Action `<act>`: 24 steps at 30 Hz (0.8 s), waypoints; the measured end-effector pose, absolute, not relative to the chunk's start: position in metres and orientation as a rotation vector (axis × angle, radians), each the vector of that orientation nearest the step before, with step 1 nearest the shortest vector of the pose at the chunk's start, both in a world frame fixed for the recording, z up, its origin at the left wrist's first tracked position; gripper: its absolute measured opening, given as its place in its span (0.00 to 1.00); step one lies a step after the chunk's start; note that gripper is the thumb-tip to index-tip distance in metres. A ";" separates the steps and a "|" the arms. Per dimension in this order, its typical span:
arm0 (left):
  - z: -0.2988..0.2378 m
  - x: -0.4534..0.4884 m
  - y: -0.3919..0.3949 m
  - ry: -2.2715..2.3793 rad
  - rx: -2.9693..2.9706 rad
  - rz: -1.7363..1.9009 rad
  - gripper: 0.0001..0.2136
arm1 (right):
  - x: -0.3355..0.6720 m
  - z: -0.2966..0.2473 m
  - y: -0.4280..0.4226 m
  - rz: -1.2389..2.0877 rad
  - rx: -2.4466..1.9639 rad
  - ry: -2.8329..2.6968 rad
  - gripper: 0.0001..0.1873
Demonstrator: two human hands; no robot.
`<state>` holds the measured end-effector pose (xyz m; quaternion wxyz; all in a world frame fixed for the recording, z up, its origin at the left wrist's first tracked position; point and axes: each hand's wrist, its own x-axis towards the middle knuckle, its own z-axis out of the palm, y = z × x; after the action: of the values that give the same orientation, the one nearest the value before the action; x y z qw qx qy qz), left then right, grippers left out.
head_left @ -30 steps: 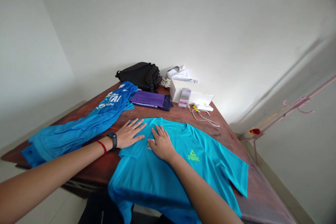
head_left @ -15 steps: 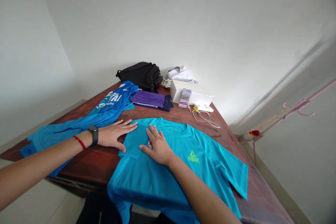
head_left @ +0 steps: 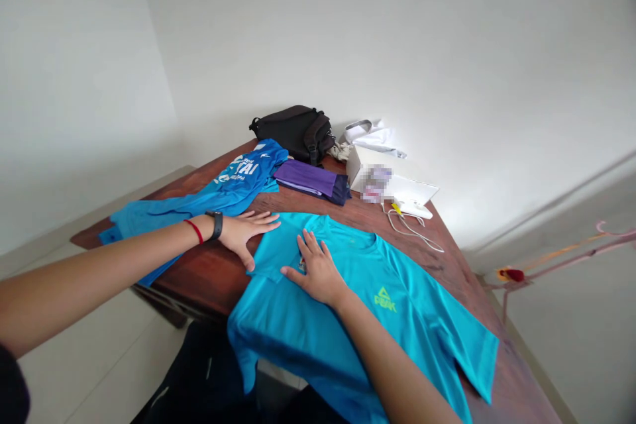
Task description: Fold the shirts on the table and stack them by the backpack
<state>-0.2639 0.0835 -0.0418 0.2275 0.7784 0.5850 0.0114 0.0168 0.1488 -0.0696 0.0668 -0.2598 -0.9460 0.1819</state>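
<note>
A turquoise T-shirt (head_left: 358,318) with a yellow-green chest logo lies spread on the dark wooden table (head_left: 209,275), its lower part hanging over the near edge. My right hand (head_left: 318,271) lies flat on the shirt's chest, fingers stretched out. My left hand (head_left: 244,230), with a black wristband and a red cord on the wrist, rests flat on the table at the shirt's left sleeve edge, fingers apart and thumb pointing down.
A blue jersey (head_left: 209,199) with white lettering lies across the table's left side. Behind it are a folded purple garment (head_left: 311,180), a black bag (head_left: 295,129), a white box (head_left: 387,175), white cloth (head_left: 370,136) and a white cable (head_left: 412,228). A pink rack (head_left: 571,255) stands at right.
My left hand slid left off the shirt's shoulder to the sleeve edge on the table. My right hand shifted slightly on the chest. The camera view swung left.
</note>
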 end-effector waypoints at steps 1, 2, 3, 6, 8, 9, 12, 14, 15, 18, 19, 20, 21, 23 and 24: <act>-0.042 -0.263 0.084 1.613 2.144 0.017 0.60 | 0.017 -0.069 0.148 0.542 -0.790 -2.855 0.51; -0.042 -0.262 0.085 1.621 2.140 0.013 0.59 | 0.017 -0.068 0.147 0.534 -0.795 -2.860 0.51; -0.041 -0.260 0.086 1.641 2.125 0.019 0.56 | 0.017 -0.068 0.146 0.527 -0.797 -2.865 0.52; -0.039 -0.249 0.083 1.746 2.043 0.050 0.48 | 0.017 -0.066 0.145 0.530 -0.775 -2.887 0.53; -0.040 -0.240 0.074 1.789 2.028 0.073 0.48 | 0.017 -0.066 0.145 0.539 -0.746 -2.899 0.54; -0.042 -0.235 0.068 1.794 2.045 0.097 0.50 | 0.017 -0.067 0.145 0.542 -0.733 -2.905 0.54; -0.054 -0.223 0.044 1.805 2.099 0.228 0.53 | 0.018 -0.068 0.145 0.547 -0.721 -2.921 0.54; -0.065 -0.217 0.028 1.874 2.072 0.318 0.52 | 0.018 -0.068 0.145 0.553 -0.713 -2.932 0.55; -0.070 -0.215 0.021 1.924 2.040 0.356 0.51 | 0.018 -0.067 0.145 0.557 -0.705 -2.935 0.56; -0.082 -0.205 0.007 2.053 1.953 0.482 0.50 | 0.018 -0.063 0.144 0.569 -0.626 -2.932 0.55; -0.084 -0.202 0.004 2.079 1.943 0.541 0.49 | 0.017 -0.062 0.143 0.570 -0.581 -2.924 0.52; -0.087 -0.198 0.002 2.108 1.934 0.605 0.49 | 0.016 -0.062 0.142 0.570 -0.529 -2.914 0.47; -0.089 -0.194 0.001 2.140 1.921 0.665 0.48 | 0.016 -0.062 0.141 0.571 -0.472 -2.900 0.41; -0.092 -0.186 -0.001 2.207 1.879 0.752 0.46 | 0.014 -0.065 0.139 0.582 -0.357 -2.862 0.29; -0.094 -0.182 -0.001 2.238 1.855 0.787 0.46 | 0.013 -0.067 0.138 0.595 -0.305 -2.839 0.25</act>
<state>-0.1818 -0.0011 -0.0938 0.0650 0.6146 0.7417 0.2607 0.0130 0.1383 -0.0675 0.1122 -0.1038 -0.9673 0.2026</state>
